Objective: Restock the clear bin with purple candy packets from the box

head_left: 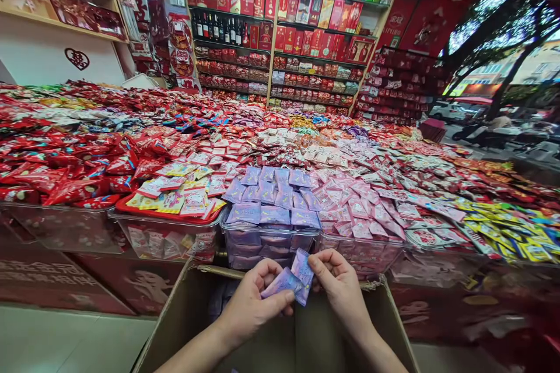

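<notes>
Two small purple packets are between my hands, over an open cardboard box [175, 309]. My left hand [262, 297] pinches the lower, tilted packet [276, 283] between thumb and fingers. Held at its upper right edge by my right hand [335, 280], the other packet [303, 268] stands more upright and overlaps the first. Just beyond my hands, a clear bin [266, 239] is filled with purple packets [275, 214] laid in rows. More dark purple packets show dimly inside the box at its left side.
Clear bins with red packets [87, 175], yellow and pink packets [184, 192], pink packets [359, 210] and yellow packets [507, 230] flank the purple one. Shelves [273, 29] of bottles and red boxes stand behind. A street shows at the right.
</notes>
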`<state>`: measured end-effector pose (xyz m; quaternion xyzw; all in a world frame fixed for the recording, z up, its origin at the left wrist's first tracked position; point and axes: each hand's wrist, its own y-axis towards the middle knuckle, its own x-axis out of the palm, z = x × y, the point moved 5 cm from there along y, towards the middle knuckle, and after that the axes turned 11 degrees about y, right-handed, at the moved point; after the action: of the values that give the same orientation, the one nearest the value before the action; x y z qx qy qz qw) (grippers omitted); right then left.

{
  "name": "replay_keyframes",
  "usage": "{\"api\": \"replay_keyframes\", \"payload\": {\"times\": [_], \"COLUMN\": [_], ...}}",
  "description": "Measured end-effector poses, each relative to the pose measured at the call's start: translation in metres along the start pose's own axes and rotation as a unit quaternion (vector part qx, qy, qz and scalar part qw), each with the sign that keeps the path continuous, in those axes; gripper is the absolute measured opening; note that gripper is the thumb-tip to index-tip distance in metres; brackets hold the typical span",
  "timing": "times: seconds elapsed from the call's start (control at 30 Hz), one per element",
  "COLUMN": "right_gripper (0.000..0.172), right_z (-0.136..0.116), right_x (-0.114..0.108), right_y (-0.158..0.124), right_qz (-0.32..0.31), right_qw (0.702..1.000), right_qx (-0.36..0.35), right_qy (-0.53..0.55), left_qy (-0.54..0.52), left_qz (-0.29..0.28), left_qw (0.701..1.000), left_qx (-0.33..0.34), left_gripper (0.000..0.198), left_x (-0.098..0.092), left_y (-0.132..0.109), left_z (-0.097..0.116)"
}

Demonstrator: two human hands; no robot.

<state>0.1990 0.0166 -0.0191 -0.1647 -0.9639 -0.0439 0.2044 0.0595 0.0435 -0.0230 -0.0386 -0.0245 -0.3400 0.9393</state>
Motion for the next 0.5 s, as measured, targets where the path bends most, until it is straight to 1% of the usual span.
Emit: {"api": "replay_keyframes", "payload": {"times": [0.07, 0.17, 0.3, 0.4, 0.5], "right_gripper": [0.024, 0.023, 0.019, 0.020, 0.022], "right_z": [0.002, 0.004, 0.006, 0.011, 0.016], "right_x": [0.003, 0.003, -0.002, -0.004, 0.000], "right_y": [-0.002, -0.005, -0.009, -0.010, -0.011], "right_qz": [-0.030, -0.053, -0.037, -0.019, -0.029], "right_qw": [0.999, 0.998, 0.997, 0.992, 0.985], "right_qx": [0.007, 0.034, 0.048, 0.061, 0.079], "right_qy": [0.011, 0.025, 0.052, 0.111, 0.150], "left_qy": [0.009, 0.023, 0.074, 0.127, 0.150], "left_qz": [0.023, 0.032, 0.032, 0.020, 0.035], "left_qw": [1.000, 0.998, 0.994, 0.985, 0.975], "left_qx": [0.013, 0.039, 0.074, 0.111, 0.162], "left_gripper": [0.023, 0.020, 0.020, 0.021, 0.024], "left_x": [-0.001, -0.003, -0.005, -0.005, -0.006], "left_y": [-0.001, -0.004, -0.008, -0.008, -0.009], "left_z": [0.001, 0.004, 0.005, 0.004, 0.005]}}
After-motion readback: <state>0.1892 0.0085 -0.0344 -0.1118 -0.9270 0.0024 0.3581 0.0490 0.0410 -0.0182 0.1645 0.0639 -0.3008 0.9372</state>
